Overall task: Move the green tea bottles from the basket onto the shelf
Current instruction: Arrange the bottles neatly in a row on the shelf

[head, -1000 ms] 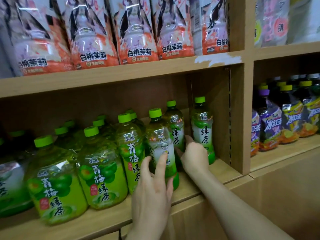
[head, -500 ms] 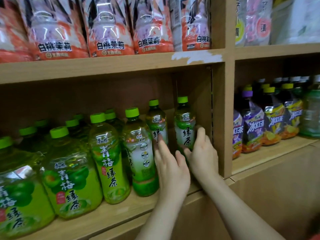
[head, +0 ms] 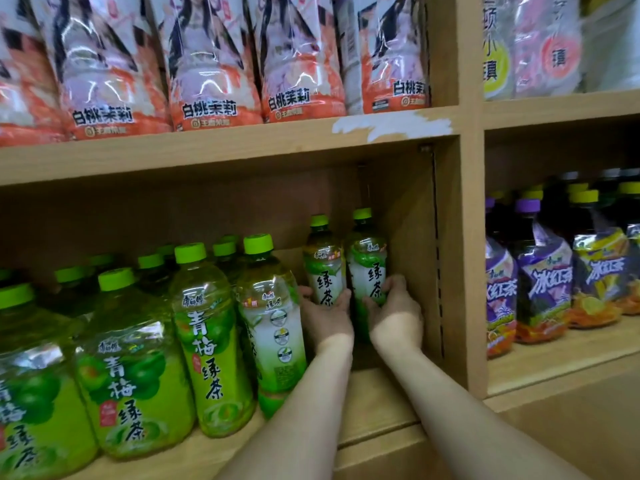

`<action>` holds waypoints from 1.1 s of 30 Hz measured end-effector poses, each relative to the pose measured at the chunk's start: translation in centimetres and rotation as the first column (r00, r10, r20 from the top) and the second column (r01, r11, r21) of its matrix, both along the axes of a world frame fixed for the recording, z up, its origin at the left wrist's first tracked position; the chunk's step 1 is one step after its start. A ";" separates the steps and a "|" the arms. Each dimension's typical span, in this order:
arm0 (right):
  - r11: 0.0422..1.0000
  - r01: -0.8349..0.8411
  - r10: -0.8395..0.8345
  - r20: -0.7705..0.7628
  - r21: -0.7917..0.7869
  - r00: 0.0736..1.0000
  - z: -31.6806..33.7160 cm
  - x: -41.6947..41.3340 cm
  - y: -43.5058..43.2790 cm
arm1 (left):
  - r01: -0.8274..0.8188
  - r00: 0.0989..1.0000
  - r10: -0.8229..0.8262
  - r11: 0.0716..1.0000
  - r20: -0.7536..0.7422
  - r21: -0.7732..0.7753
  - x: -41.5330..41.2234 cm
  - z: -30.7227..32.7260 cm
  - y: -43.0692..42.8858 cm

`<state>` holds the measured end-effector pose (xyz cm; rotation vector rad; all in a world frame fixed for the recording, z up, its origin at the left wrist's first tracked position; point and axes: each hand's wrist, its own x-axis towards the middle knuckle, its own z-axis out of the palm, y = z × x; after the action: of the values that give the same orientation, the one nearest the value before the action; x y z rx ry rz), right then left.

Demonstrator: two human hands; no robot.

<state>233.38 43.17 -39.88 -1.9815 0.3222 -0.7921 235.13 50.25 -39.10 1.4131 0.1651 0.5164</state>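
Two green tea bottles stand upright at the back right of the wooden shelf (head: 381, 403). My left hand (head: 327, 315) wraps the lower part of the left green tea bottle (head: 323, 261). My right hand (head: 394, 311) grips the right green tea bottle (head: 369, 261), close to the shelf's side wall. A third green tea bottle (head: 273, 327) stands nearer the front, just left of my left forearm. The basket is out of sight.
Several green plum tea bottles (head: 207, 341) fill the shelf's left side. Peach jasmine drink packs (head: 207, 64) line the shelf above. A wooden divider (head: 471, 271) separates the right compartment, which holds purple and yellow iced tea bottles (head: 540, 271).
Both hands have reached deeper into the shelf and closed on the two back bottles. The left hand left the front bottle. The camera has moved closer and to the right.
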 end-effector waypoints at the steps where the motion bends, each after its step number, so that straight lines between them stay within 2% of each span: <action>1: 1.000 -0.005 0.005 -0.002 0.007 1.000 -0.1 0.3 0.0 | -0.019 1.000 0.018 0.999 0.003 0.026 0.3 0.1 -0.1; 5: 0.999 -0.024 0.023 0.032 0.033 0.999 -0.7 0.4 -0.2 | 0.000 0.999 0.005 0.992 -0.047 0.122 0.5 -0.2 -0.3; 7: 0.997 -0.066 0.063 0.055 0.037 0.996 -0.7 -0.1 -0.2 | 0.053 0.996 -0.034 0.965 -0.077 0.258 -0.8 -0.4 -0.1; 10: 0.993 -0.121 0.119 0.075 0.017 0.990 0.0 -2.2 -0.2 | 0.151 0.988 -0.137 0.865 -0.065 0.478 -5.4 -1.3 1.1; 12: 0.948 -0.288 0.261 0.186 0.138 0.947 0.3 -4.7 0.2 | 0.226 0.950 -0.309 0.787 0.050 0.575 -10.3 -1.8 2.7; 13: 0.877 -0.426 0.372 0.247 0.222 0.895 0.4 -6.0 0.5 | 0.176 0.928 -0.340 0.761 0.152 0.625 -12.4 -1.9 3.8; 15: 0.689 -0.655 0.596 0.272 0.309 0.756 0.2 -7.6 1.8 | -0.124 0.876 -0.241 0.723 0.417 0.680 -15.1 -1.8 6.6; 17: 0.632 -0.732 0.715 0.174 0.255 0.677 -0.7 -7.7 3.6 | -0.400 0.811 -0.093 0.632 0.578 0.664 -15.6 -1.7 9.8; 19: 0.659 -0.728 0.722 0.113 0.191 0.683 -1.3 -7.4 5.8 | -0.477 0.823 0.040 0.589 0.566 0.652 -15.2 -1.2 12.1; 21: 0.738 -0.665 0.655 0.113 0.116 0.747 -1.7 -7.1 7.4 | -0.505 0.838 0.108 0.526 0.536 0.684 -14.5 -0.4 13.7; 24: 0.840 -0.540 0.530 0.141 0.042 0.836 -1.8 -7.0 8.1 | -0.550 0.835 0.158 0.303 0.528 0.778 -13.1 1.3 15.2; 26: 0.855 -0.518 0.509 0.152 0.022 0.847 -1.7 -7.1 7.5 | -0.529 0.842 0.209 0.141 0.497 0.837 -12.2 2.7 15.9; 28: 0.832 -0.550 0.538 0.138 0.072 0.832 -1.5 -7.4 6.5 | -0.483 0.852 0.245 0.031 0.462 0.875 -11.5 3.8 16.4; 31: 0.769 -0.620 0.607 0.126 0.158 0.785 -1.0 -8.0 4.6 | -0.464 0.860 0.230 -0.024 0.456 0.886 -10.4 4.7 16.9; 33: 0.759 -0.625 0.614 0.121 0.181 0.780 -0.7 -8.4 3.5 | -0.451 0.879 0.177 -0.001 0.444 0.893 -10.1 5.1 17.1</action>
<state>225.02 46.71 -40.56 -1.6965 -0.2793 -0.3540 225.02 67.31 -33.98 2.7548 -0.1084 1.3616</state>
